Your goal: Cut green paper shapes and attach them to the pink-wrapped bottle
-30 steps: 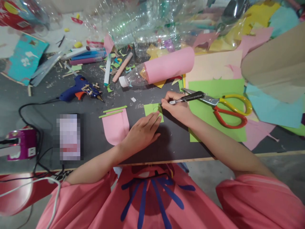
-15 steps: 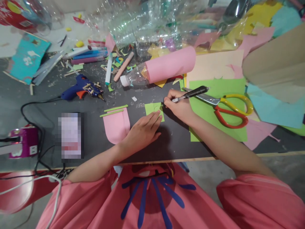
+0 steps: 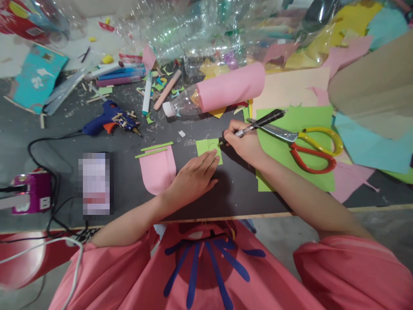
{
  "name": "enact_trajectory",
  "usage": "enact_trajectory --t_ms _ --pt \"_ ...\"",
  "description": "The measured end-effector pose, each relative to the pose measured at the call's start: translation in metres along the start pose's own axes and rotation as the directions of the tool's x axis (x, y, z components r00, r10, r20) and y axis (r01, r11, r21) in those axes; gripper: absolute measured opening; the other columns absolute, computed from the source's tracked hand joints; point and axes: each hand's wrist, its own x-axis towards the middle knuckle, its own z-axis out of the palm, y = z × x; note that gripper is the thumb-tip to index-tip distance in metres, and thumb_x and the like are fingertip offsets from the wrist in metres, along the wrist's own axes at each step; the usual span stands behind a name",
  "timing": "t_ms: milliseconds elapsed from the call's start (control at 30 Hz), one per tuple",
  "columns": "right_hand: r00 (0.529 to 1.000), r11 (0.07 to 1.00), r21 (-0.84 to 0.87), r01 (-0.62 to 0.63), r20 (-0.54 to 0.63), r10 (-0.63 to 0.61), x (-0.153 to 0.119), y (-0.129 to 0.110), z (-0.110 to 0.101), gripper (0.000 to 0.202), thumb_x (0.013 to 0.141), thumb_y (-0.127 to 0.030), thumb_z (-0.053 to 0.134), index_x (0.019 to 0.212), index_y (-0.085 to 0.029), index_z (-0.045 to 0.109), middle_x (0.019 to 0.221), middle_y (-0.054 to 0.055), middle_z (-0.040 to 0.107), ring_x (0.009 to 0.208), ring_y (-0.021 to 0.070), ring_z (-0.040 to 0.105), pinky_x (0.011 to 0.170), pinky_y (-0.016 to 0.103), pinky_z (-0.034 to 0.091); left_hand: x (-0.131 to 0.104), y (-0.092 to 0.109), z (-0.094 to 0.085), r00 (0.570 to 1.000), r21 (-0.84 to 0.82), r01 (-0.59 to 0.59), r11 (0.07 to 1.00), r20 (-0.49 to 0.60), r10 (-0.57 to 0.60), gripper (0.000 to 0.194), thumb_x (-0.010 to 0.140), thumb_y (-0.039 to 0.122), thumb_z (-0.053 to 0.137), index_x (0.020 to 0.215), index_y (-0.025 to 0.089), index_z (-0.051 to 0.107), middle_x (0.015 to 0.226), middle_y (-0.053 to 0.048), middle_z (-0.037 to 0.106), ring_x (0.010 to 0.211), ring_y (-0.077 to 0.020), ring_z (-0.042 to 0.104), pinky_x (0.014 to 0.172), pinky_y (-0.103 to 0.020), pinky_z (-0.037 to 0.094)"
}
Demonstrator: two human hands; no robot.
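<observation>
A small green paper piece lies on the dark table, with a thin curved line drawn on it. My left hand rests flat, its fingertips on the lower part of that piece. In my right hand is a black pen, its tip at the right edge of the green piece. Left of my left hand are pink rounded paper pieces with two thin green strips across the top. Scissors with yellow and red handles lie on a large green sheet, right of my right hand.
A bottle wrapped in pink paper lies behind my hands. To the left are a blue glue gun, a phone and cables. Markers, paper scraps and clear plastic bottles fill the back. Coloured sheets lie at right.
The pen in my right hand has tilted slightly, its top end shifting up and right. The curved line on the green piece shows more clearly. My left hand has stayed in place.
</observation>
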Motion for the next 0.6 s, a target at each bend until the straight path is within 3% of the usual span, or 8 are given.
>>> enact_trajectory --t_ms 333,600 --pt "0.999 1.000 0.005 -0.007 0.045 0.007 0.0011 -0.0019 -0.0003 0.036 0.073 -0.011 0.055 0.050 -0.022 0.031 0.046 -0.008 0.033 0.046 0.0076 0.032 0.051 0.027 0.028 0.0007 0.0006 -0.0016 1.000 0.004 0.006 1.000 0.018 -0.006 0.050 0.095 0.028 0.044 0.138 0.003 0.042 0.143 -0.019 0.049 0.132 -0.0255 0.047 0.107 -0.036 0.042" --pt "1.000 1.000 0.000 0.005 -0.009 -0.005 0.0009 0.0019 0.0010 0.035 0.072 -0.008 0.051 0.049 -0.022 0.028 0.046 -0.008 0.030 0.046 0.0078 0.030 0.050 0.026 0.027 0.0004 0.0003 -0.0009 1.000 -0.014 0.009 1.000 0.021 -0.009 0.049 0.095 0.029 0.043 0.138 0.004 0.041 0.144 -0.019 0.049 0.133 -0.0255 0.046 0.107 -0.036 0.041"
